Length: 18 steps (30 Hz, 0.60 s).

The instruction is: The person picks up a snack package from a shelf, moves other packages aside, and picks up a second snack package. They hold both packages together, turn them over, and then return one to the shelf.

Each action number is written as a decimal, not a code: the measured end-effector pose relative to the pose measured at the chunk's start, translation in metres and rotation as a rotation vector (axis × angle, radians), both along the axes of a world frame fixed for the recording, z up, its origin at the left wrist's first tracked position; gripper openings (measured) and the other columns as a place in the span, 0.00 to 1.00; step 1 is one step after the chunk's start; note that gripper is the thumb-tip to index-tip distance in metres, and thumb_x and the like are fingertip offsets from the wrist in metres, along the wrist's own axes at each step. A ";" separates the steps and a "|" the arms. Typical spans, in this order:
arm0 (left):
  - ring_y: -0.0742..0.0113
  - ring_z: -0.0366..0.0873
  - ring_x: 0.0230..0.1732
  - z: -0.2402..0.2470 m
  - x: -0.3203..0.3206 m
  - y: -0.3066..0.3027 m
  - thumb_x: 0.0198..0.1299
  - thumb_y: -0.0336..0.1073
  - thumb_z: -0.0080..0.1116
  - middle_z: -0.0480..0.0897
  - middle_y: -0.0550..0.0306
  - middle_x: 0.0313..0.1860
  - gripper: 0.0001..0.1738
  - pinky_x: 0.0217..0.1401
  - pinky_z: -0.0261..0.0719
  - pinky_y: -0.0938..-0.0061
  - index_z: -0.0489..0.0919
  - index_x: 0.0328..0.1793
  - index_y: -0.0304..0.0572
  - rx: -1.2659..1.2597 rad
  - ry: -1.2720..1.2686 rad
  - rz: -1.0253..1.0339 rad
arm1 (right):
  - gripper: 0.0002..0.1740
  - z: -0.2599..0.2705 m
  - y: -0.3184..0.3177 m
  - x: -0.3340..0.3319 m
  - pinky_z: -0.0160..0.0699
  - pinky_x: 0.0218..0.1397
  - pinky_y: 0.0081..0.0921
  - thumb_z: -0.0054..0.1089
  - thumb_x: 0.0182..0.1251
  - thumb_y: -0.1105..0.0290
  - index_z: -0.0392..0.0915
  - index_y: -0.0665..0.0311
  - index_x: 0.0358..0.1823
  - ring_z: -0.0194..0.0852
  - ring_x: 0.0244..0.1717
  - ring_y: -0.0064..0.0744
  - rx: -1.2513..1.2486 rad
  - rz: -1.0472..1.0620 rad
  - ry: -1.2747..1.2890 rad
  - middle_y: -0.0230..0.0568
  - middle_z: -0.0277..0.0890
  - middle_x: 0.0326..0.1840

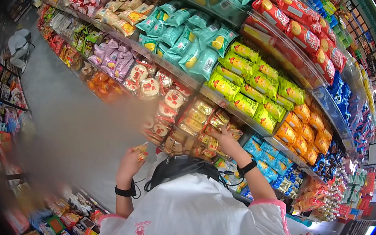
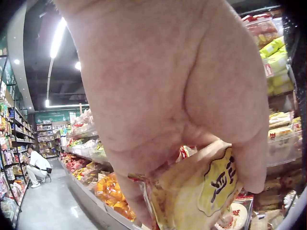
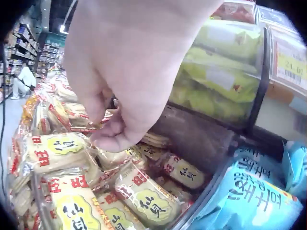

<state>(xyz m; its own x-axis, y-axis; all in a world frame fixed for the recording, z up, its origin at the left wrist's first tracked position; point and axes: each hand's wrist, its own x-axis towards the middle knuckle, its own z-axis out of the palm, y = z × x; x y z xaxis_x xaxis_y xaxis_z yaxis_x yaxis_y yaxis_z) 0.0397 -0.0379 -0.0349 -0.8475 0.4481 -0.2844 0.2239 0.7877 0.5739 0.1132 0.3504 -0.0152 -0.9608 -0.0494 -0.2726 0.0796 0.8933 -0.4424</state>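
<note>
My left hand grips a clear-wrapped snack packet with a yellow label, its thumb and fingers on either side of the wrapper. The held packet is low in the left wrist view, partly hidden by the palm. My right hand reaches into a shelf bin of similar wrapped snack packets with red print and yellow labels. In the right wrist view its fingers curl down right at the packets; I cannot tell whether they pinch one.
Blue packets fill the bin right of the divider. Green packets and teal bags sit on the shelf above. Round white-and-red packs lie left of the bin. A person crouches by the opposite shelves across the aisle floor.
</note>
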 end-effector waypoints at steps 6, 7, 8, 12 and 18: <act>0.43 0.73 0.51 0.007 -0.004 0.000 0.45 0.36 0.68 0.76 0.38 0.45 0.20 0.54 0.74 0.60 0.78 0.45 0.34 0.013 0.017 0.000 | 0.32 -0.011 -0.013 0.008 0.76 0.53 0.43 0.55 0.50 0.82 0.72 0.50 0.59 0.70 0.52 0.58 0.229 0.121 0.069 0.55 0.60 0.62; 0.43 0.73 0.51 0.006 -0.003 -0.002 0.45 0.36 0.68 0.76 0.38 0.45 0.20 0.54 0.74 0.60 0.78 0.45 0.34 0.021 0.022 0.001 | 0.31 -0.012 -0.014 0.008 0.76 0.53 0.43 0.56 0.50 0.81 0.72 0.51 0.59 0.70 0.52 0.57 0.231 0.118 0.082 0.55 0.60 0.62; 0.43 0.73 0.51 0.004 -0.002 -0.003 0.45 0.36 0.68 0.76 0.38 0.45 0.20 0.54 0.74 0.60 0.78 0.45 0.34 0.017 0.019 -0.001 | 0.30 -0.014 -0.013 0.009 0.76 0.53 0.43 0.56 0.50 0.79 0.72 0.52 0.58 0.70 0.52 0.57 0.227 0.068 0.119 0.55 0.60 0.62; 0.42 0.74 0.50 -0.001 0.000 -0.008 0.46 0.34 0.68 0.75 0.38 0.48 0.21 0.53 0.75 0.60 0.78 0.47 0.35 -0.007 0.002 -0.033 | 0.20 -0.015 0.004 0.015 0.79 0.47 0.39 0.55 0.52 0.78 0.72 0.63 0.50 0.72 0.48 0.53 0.284 -0.197 0.321 0.54 0.64 0.58; 0.42 0.75 0.50 -0.005 -0.003 -0.007 0.46 0.34 0.67 0.76 0.38 0.49 0.21 0.52 0.75 0.59 0.78 0.48 0.36 0.000 0.019 -0.072 | 0.22 -0.028 0.051 0.022 0.77 0.46 0.44 0.54 0.56 0.76 0.71 0.68 0.56 0.75 0.43 0.58 0.514 -0.412 0.147 0.56 0.75 0.42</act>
<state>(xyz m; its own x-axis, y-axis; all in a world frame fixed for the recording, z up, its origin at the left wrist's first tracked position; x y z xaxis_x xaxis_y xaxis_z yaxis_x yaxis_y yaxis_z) 0.0370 -0.0450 -0.0404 -0.8180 0.5085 -0.2687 0.2911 0.7690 0.5692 0.1348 0.4013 -0.0434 -0.9024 0.4300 -0.0287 0.4302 0.9027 -0.0016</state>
